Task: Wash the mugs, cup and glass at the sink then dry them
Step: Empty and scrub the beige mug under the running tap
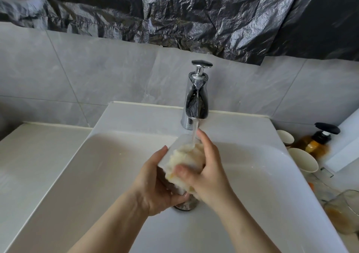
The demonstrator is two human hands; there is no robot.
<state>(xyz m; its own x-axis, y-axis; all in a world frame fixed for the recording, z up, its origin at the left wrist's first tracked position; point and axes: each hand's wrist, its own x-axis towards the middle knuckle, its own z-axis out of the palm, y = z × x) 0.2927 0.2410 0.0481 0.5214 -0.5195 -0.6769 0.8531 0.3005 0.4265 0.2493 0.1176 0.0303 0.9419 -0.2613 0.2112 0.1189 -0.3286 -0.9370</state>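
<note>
Mug [172,152]: white, smooth-glazed, tilted over the sink [116,165] under the tap [196,101] stream | left hand [155,184] fingers curled round its body | right hand [206,171] fingers press a pale, foamy sponge [184,157] into it | I judge: rotate the mug, grip firmly, wet glaze is slippery.

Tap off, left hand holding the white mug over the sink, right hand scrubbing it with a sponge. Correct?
Not quite: the faucet is running, and a stream of water falls onto the sponge. The rest holds in the head view: left hand holds the white mug over the sink, right hand grips the sponge against it.
</note>
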